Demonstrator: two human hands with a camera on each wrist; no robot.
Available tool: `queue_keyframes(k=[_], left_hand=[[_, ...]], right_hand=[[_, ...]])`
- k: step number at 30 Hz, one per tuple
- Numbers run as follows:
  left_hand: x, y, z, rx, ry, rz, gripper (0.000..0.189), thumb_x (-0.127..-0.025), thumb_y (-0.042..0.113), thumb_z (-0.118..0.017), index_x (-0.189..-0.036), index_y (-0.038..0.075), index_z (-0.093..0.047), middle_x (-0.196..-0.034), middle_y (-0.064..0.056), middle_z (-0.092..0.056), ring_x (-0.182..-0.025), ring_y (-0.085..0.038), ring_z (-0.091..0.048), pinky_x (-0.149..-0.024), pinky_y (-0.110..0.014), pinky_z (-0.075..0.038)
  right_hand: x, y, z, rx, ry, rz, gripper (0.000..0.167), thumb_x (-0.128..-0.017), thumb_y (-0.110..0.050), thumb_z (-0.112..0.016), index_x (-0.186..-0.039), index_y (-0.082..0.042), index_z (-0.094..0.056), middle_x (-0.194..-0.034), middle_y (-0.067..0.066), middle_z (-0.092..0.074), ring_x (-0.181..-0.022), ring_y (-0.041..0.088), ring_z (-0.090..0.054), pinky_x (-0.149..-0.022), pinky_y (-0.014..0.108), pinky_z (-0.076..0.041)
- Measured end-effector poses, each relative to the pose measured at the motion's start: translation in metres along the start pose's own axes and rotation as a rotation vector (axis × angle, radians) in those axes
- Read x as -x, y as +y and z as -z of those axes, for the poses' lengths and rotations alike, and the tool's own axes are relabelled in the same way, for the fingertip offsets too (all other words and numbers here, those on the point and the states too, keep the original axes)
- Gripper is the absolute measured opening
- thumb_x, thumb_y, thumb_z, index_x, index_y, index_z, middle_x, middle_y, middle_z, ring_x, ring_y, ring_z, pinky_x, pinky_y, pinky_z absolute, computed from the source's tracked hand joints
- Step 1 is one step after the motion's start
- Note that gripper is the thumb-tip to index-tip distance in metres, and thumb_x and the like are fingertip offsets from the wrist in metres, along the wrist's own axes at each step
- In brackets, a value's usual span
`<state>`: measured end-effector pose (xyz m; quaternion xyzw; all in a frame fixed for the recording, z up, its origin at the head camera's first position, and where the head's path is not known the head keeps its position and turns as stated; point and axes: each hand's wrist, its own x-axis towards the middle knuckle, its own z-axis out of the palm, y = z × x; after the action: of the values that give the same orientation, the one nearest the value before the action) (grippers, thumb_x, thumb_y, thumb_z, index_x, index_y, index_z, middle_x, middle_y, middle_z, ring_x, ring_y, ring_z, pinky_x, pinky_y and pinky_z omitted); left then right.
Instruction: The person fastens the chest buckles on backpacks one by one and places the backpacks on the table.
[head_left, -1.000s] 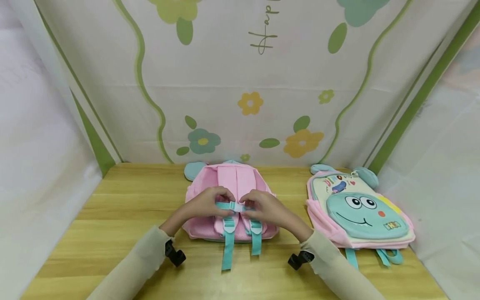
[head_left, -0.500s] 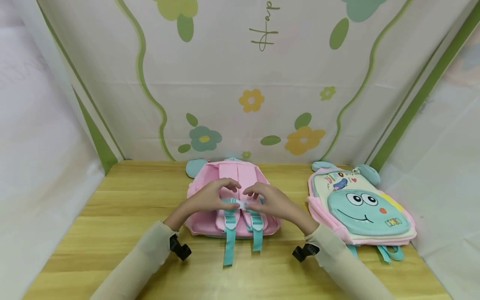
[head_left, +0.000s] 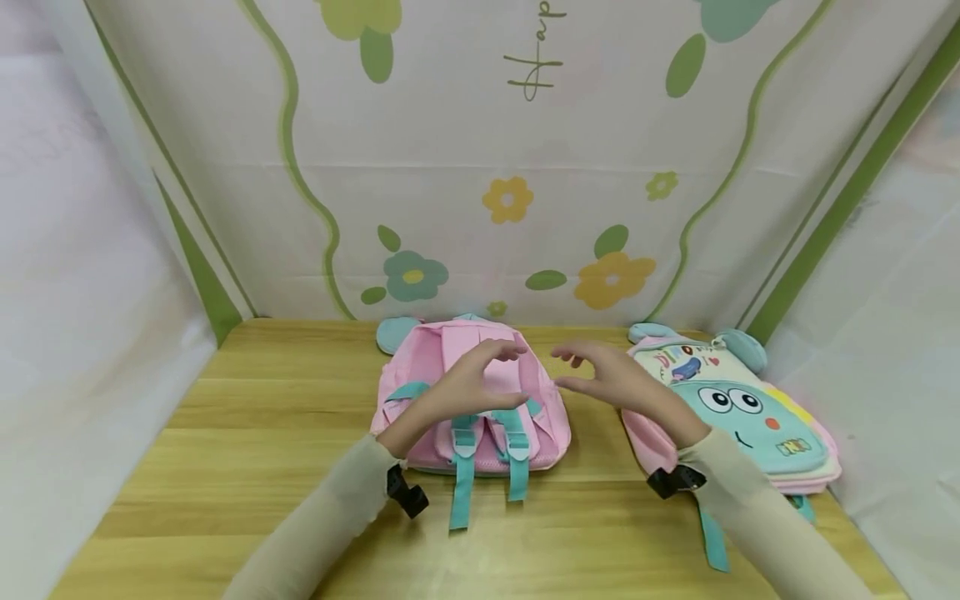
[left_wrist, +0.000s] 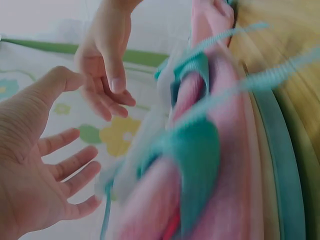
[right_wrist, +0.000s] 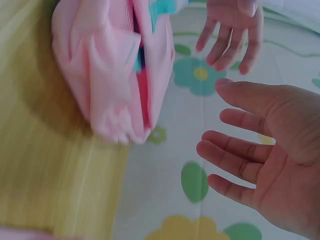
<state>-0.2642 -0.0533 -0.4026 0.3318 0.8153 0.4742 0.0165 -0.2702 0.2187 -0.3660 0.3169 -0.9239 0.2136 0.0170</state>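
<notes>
Drew left hand (head_left: 471, 383) and right hand (head_left: 613, 379) away from the pink backpack (head_left: 504, 377), fingers (right_wrist: 235, 145) loosely bent and empty, perhaps leaving its blurred turquoise strap (head_left: 408, 390) unbuckled.

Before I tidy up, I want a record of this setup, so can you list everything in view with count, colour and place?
Strap-side-up backpack: one, pink with teal straps, middle of the table's far side
Cartoon-face backpack: one, pink, cream and teal, right side of the table
Table: one, wood-coloured, under both backpacks
Printed backdrop: one, white with flowers and lettering, behind the table
Side cloths: two, whitish, left and right of the table
Wrist devices: two, black, one at each wrist
Sleeves: two, beige, one on each arm
Left hand: one, bare, before the pink straps, holding nothing
Right hand: one, bare, between the backpacks in the head view, holding nothing
</notes>
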Motion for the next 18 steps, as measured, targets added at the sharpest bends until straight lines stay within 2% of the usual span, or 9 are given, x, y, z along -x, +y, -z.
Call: queue_keyframes(k=[4, 11, 15, 18], left_hand=[[-0.010, 0.011, -0.012, 0.019, 0.030, -0.004, 0.071, -0.086, 0.029, -0.081, -0.148, 0.011, -0.050, -0.144, -0.009, -0.055, -0.136, -0.034, -0.051, -0.111, -0.056, -0.044], [-0.027, 0.032, -0.039, -0.016, 0.080, -0.012, 0.072, -0.087, 0.031, -0.080, -0.149, 0.016, -0.048, -0.144, -0.005, -0.056, -0.134, -0.023, -0.053, -0.109, -0.046, -0.047], [-0.035, 0.041, -0.056, -0.042, 0.084, -0.010, 0.072, -0.088, 0.035, -0.077, -0.150, 0.017, -0.046, -0.145, -0.005, -0.056, -0.135, -0.024, -0.053, -0.109, -0.047, -0.048], [-0.041, 0.048, -0.069, -0.061, 0.077, -0.014, 0.072, -0.089, 0.036, -0.077, -0.151, 0.019, -0.046, -0.145, -0.005, -0.056, -0.134, -0.022, -0.053, -0.107, -0.043, -0.049]], right_hand=[[0.011, 0.021, 0.018, 0.049, 0.013, -0.044, 0.044, -0.093, -0.026, -0.076, -0.130, -0.005, -0.066, -0.123, 0.013, -0.071, -0.105, 0.030, -0.067, -0.085, 0.048, -0.057], [0.036, 0.056, 0.043, 0.117, 0.072, -0.052, 0.043, -0.092, -0.021, -0.077, -0.129, -0.003, -0.066, -0.121, 0.014, -0.071, -0.100, 0.027, -0.067, -0.084, 0.047, -0.057], [0.054, 0.075, 0.054, 0.151, 0.088, -0.068, 0.043, -0.092, -0.021, -0.077, -0.130, -0.003, -0.066, -0.120, 0.013, -0.072, -0.097, 0.028, -0.068, -0.081, 0.046, -0.057], [0.067, 0.089, 0.059, 0.179, 0.103, -0.061, 0.042, -0.091, -0.020, -0.078, -0.127, -0.002, -0.067, -0.115, 0.012, -0.072, -0.094, 0.029, -0.068, -0.077, 0.042, -0.057]])
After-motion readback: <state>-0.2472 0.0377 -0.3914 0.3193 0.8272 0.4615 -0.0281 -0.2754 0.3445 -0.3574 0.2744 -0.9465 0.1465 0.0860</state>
